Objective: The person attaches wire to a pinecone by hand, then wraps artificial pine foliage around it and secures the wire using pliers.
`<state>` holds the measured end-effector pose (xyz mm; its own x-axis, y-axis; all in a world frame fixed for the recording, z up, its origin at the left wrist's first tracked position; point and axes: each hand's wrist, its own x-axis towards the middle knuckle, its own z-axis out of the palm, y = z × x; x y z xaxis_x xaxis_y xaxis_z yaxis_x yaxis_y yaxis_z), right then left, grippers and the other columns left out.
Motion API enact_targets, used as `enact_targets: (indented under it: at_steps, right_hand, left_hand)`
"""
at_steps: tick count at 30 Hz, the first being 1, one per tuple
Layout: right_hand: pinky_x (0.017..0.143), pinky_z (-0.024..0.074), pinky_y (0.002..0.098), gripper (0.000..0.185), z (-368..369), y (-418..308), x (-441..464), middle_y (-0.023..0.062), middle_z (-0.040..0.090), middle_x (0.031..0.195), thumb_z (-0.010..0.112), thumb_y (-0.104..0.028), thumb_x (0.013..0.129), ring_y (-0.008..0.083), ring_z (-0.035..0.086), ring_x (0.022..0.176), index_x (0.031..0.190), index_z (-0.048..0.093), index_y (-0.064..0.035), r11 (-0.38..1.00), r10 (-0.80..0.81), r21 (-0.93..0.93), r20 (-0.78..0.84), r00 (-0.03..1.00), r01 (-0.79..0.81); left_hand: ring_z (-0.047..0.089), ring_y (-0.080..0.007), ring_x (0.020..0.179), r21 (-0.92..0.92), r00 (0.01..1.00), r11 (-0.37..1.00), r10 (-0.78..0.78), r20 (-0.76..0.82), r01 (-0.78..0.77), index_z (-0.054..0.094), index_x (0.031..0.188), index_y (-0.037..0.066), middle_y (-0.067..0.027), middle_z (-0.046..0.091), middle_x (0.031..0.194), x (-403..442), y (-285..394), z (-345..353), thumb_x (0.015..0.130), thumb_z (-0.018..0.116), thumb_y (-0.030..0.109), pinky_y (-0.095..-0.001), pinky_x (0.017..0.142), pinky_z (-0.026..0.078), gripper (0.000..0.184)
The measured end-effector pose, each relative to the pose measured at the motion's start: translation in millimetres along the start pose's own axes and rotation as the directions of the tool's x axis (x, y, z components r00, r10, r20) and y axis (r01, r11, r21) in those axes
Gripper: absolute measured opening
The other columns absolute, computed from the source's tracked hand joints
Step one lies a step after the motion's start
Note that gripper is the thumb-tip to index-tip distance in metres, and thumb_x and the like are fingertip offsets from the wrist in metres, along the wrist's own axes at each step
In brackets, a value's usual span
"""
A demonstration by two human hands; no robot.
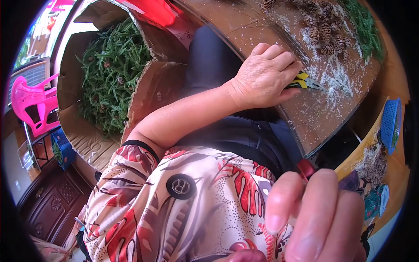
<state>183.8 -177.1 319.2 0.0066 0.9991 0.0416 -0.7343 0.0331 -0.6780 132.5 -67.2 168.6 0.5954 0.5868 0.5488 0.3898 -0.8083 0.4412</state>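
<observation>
My left hand (268, 74) is closed around a pair of pliers (301, 82) with yellow and black handles, over the edge of the brown table (305, 124). The pliers' pointed metal jaws reach toward a patch of white flakes (338, 85) on the tabletop. Close to the camera at lower right, my right hand (321, 218) has curled fingers, with the thumb near the index finger. What it holds, if anything, I cannot make out. A small dark red object (306, 167) shows just beyond its fingertips, and I cannot tell whether they touch.
Pine cones (325, 32) lie among white flakes beside thin dark stems (290, 37) and green sprigs (364, 26). An open cardboard box (142, 94) full of green sprigs (115, 74) stands at left. Beyond it is a pink chair (37, 102). A blue basket (391, 124) sits at right.
</observation>
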Motion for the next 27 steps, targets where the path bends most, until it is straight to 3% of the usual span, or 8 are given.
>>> enact_targets:
  at_steps: [11, 13, 21, 26, 27]
  right_hand:
    - [0.059, 0.034, 0.0267, 0.024, -23, -12, 17, -0.0002, 0.037, 0.067, 0.037, -0.024, 0.088, 0.0128, 0.042, 0.065, 0.07, 0.045, -0.0101, 0.986, -0.043, 0.16, -0.053, 0.998, 0.051]
    - [0.067, 0.033, 0.0292, 0.03, -46, -13, 22, 0.0009, 0.043, 0.074, 0.035, -0.028, 0.09, 0.014, 0.041, 0.072, 0.076, 0.05, -0.0069, 0.955, 0.024, 0.295, -0.021, 0.999, -0.017]
    - [0.068, 0.0327, 0.0296, 0.035, -62, -3, 22, 0.0026, 0.044, 0.08, 0.035, -0.028, 0.09, 0.0152, 0.037, 0.074, 0.101, 0.054, -0.001, 0.936, 0.09, 0.349, -0.108, 0.99, -0.047]
    - [0.071, 0.0324, 0.0291, 0.032, -65, -1, 23, 0.0029, 0.044, 0.082, 0.037, -0.023, 0.09, 0.0152, 0.037, 0.077, 0.105, 0.053, -0.0009, 0.932, 0.096, 0.357, -0.093, 0.991, -0.057]
    - [0.07, 0.0332, 0.0298, 0.03, -62, 0, 23, 0.0032, 0.045, 0.081, 0.038, -0.022, 0.089, 0.0159, 0.038, 0.076, 0.103, 0.054, -0.0008, 0.952, 0.09, 0.304, -0.153, 0.984, -0.04]
  left_hand:
    - [0.048, -0.0213, 0.089, -0.008, 1.0, 1.0, -0.005, 0.029, 0.006, 0.057, 0.101, 0.009, -0.0042, 0.052, 0.096, 1, 1, -2, 0.062, 0.067, 0.033, -0.0342, 0.077, 0.036, 0.047]
    - [0.047, -0.0197, 0.088, 0.012, 1.0, 1.0, 0.0, 0.006, 0.0, 0.057, 0.098, 0.008, -0.0032, 0.051, 0.093, 1, 2, -1, 0.062, 0.066, 0.033, -0.0333, 0.077, 0.035, 0.045]
    - [0.047, -0.0192, 0.087, 0.071, 0.999, 0.996, 0.044, -0.001, -0.044, 0.057, 0.097, 0.008, -0.0031, 0.051, 0.091, 0, -2, 1, 0.062, 0.065, 0.034, -0.0325, 0.077, 0.034, 0.044]
    - [0.047, -0.0194, 0.086, 0.069, 0.999, 0.997, 0.038, 0.002, -0.038, 0.057, 0.096, 0.007, -0.003, 0.052, 0.091, 1, -1, 0, 0.062, 0.065, 0.035, -0.0324, 0.076, 0.034, 0.045]
    - [0.047, -0.0194, 0.086, 0.068, 0.999, 0.997, 0.038, 0.004, -0.038, 0.057, 0.096, 0.007, -0.003, 0.052, 0.091, 1, -1, -1, 0.062, 0.065, 0.035, -0.0324, 0.076, 0.034, 0.045]
